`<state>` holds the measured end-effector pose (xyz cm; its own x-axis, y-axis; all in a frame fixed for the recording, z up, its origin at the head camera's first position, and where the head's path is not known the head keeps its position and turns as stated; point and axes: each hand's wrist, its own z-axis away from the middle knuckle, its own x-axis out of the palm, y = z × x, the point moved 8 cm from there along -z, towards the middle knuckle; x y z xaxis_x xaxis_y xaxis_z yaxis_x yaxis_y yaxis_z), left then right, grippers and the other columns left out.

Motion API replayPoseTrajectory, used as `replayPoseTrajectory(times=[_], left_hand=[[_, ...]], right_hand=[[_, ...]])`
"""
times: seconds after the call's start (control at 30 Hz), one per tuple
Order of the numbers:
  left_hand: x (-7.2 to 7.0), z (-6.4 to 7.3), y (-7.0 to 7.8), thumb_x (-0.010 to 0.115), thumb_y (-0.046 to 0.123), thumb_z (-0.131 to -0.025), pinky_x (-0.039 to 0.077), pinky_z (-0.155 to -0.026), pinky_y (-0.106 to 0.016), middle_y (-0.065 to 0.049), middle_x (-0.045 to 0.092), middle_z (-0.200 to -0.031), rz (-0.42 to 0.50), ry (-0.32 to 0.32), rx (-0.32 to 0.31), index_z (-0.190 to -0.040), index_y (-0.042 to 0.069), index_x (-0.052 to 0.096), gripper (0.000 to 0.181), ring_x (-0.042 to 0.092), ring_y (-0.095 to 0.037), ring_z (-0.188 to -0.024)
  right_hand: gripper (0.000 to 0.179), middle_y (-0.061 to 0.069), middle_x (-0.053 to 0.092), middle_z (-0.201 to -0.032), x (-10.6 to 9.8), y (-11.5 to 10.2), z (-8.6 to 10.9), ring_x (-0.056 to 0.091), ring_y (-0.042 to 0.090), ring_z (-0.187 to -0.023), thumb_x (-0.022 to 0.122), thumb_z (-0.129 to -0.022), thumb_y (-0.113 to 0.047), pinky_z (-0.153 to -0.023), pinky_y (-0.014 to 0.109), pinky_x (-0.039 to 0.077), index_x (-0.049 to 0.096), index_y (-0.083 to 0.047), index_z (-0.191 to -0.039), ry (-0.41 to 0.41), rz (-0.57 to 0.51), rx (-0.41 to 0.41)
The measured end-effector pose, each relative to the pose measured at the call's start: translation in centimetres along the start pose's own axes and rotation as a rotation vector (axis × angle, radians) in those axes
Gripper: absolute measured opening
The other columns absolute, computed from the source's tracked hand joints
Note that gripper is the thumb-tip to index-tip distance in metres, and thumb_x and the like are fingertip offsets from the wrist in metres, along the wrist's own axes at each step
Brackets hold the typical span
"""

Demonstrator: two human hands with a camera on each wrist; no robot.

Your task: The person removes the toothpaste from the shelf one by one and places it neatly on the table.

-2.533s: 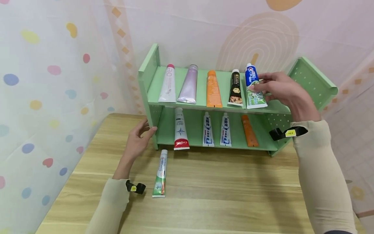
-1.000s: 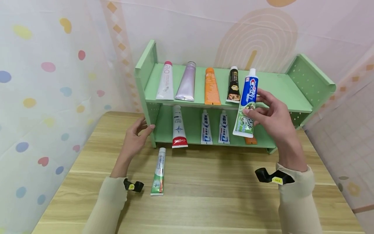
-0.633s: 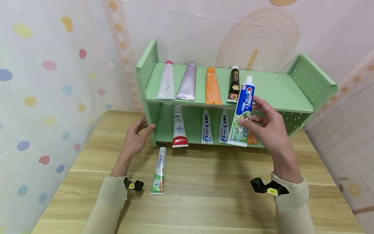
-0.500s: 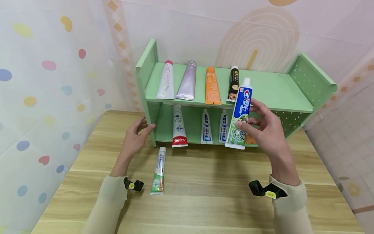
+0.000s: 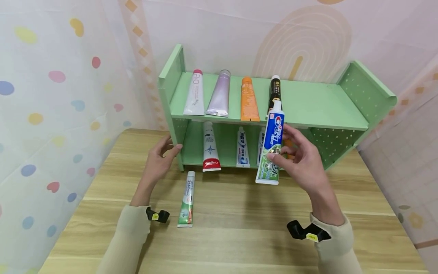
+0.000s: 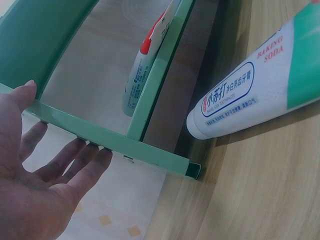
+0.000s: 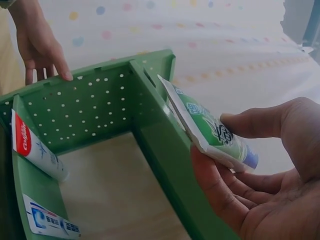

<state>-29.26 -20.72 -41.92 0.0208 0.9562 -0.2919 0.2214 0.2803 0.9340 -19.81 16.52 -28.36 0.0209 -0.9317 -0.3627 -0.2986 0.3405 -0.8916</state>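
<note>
My right hand (image 5: 301,160) pinches a blue-and-green Crest toothpaste tube (image 5: 272,146) in front of the green two-tier shelf (image 5: 321,106). The tube is cap up and tilted, with the thumb on its front and the fingers behind. In the head view it overlaps the black tube (image 5: 275,88) and partly hides a white-blue tube (image 5: 260,146) and an orange tube (image 5: 289,144) on the lower tier. My left hand (image 5: 159,161) holds the front edge of the shelf's left side panel (image 6: 105,129), thumb over the edge and fingers outside. Beside it, a green-and-white baking soda toothpaste (image 5: 186,199) lies on the table.
The top tier also bears a white tube (image 5: 195,95), a lilac tube (image 5: 219,95) and an orange tube (image 5: 249,101). Below lie a red-and-white Colgate tube (image 5: 210,148) and a white-blue tube (image 5: 242,148). Patterned curtains (image 5: 85,76) border the wooden table (image 5: 226,236).
The right hand has lifted the Crest tube off the top tier's right side and moved it down, left and toward me. The left hand keeps its place on the shelf's side.
</note>
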Motion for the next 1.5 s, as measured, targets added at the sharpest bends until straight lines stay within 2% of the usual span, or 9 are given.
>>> replayPoseTrajectory(times=[0.1, 0.2, 0.43, 0.63, 0.87, 1.13, 1.3, 1.5], left_hand=[[0.1, -0.1, 0.1, 0.061, 0.039, -0.103, 0.05, -0.098, -0.025, -0.015, 0.057, -0.146, 0.003, 0.002, 0.006, -0.159, 0.02, 0.04, 0.062, 0.054, -0.03, -0.133], [0.0, 0.0, 0.1, 0.062, 0.039, -0.103, 0.05, -0.099, -0.027, -0.014, 0.057, -0.146, 0.003, 0.004, 0.002, -0.158, 0.024, 0.041, 0.061, 0.055, -0.029, -0.132], [0.0, 0.0, 0.0, 0.061, 0.039, -0.104, 0.048, -0.106, -0.041, -0.012, 0.058, -0.145, -0.003, 0.005, 0.008, -0.158, 0.027, 0.042, 0.059, 0.055, -0.027, -0.131], [0.1, 0.0, 0.0, 0.061, 0.039, -0.103, 0.05, -0.1, -0.029, -0.013, 0.058, -0.145, 0.003, 0.003, 0.006, -0.158, 0.027, 0.042, 0.059, 0.055, -0.027, -0.131], [0.0, 0.0, 0.0, 0.062, 0.039, -0.103, 0.049, -0.104, -0.035, -0.013, 0.057, -0.146, 0.003, 0.006, 0.002, -0.158, 0.024, 0.042, 0.06, 0.054, -0.029, -0.133], [0.0, -0.1, 0.0, 0.062, 0.038, -0.103, 0.051, -0.095, -0.021, -0.014, 0.058, -0.145, 0.019, 0.005, 0.011, -0.158, 0.021, 0.042, 0.061, 0.055, -0.028, -0.131], [0.0, -0.1, -0.1, 0.062, 0.037, -0.103, 0.052, -0.092, -0.018, -0.014, 0.057, -0.145, 0.037, 0.004, 0.011, -0.158, 0.021, 0.042, 0.061, 0.055, -0.028, -0.13], [0.0, 0.0, -0.1, 0.062, 0.038, -0.103, 0.053, -0.091, -0.017, -0.014, 0.058, -0.143, 0.035, 0.005, 0.013, -0.157, 0.025, 0.044, 0.058, 0.055, -0.026, -0.129]], right_hand=[[0.076, 0.005, 0.057, -0.127, 0.5, 0.2, 0.2, 0.065, 0.012, -0.092, 0.076, -0.091, -0.003, -0.07, 0.02, 0.056, 0.04, -0.015, -0.157, -0.013, 0.002, 0.002], [0.078, 0.007, 0.056, -0.131, 1.1, 0.4, 0.4, 0.065, 0.013, -0.093, 0.077, -0.09, -0.002, -0.072, 0.023, 0.059, 0.039, -0.014, -0.158, -0.036, -0.016, 0.015], [0.079, 0.009, 0.055, -0.135, 2.6, 1.1, 0.7, 0.066, 0.016, -0.092, 0.078, -0.089, -0.002, -0.075, 0.029, 0.062, 0.039, -0.013, -0.157, -0.078, -0.041, 0.067], [0.078, 0.014, 0.055, -0.135, 4.0, 1.8, 0.9, 0.067, 0.014, -0.092, 0.077, -0.089, -0.002, -0.073, 0.027, 0.062, 0.039, -0.011, -0.157, -0.111, -0.05, 0.078], [0.079, 0.016, 0.054, -0.135, 5.2, 2.5, 1.2, 0.067, 0.02, -0.094, 0.078, -0.089, -0.003, -0.072, 0.026, 0.06, 0.038, -0.011, -0.157, -0.138, -0.054, 0.098], [0.078, 0.016, 0.054, -0.134, 6.6, 3.8, 1.5, 0.064, 0.025, -0.096, 0.079, -0.089, -0.006, -0.07, 0.026, 0.058, 0.039, -0.012, -0.156, -0.189, -0.064, 0.141], [0.077, 0.017, 0.056, -0.134, 7.6, 5.0, 1.6, 0.064, 0.025, -0.095, 0.079, -0.089, -0.008, -0.07, 0.026, 0.056, 0.04, -0.011, -0.155, -0.222, -0.056, 0.182], [0.077, 0.017, 0.056, -0.134, 8.8, 6.9, 1.9, 0.065, 0.024, -0.093, 0.079, -0.089, -0.01, -0.072, 0.031, 0.059, 0.04, -0.013, -0.155, -0.259, -0.077, 0.266]])
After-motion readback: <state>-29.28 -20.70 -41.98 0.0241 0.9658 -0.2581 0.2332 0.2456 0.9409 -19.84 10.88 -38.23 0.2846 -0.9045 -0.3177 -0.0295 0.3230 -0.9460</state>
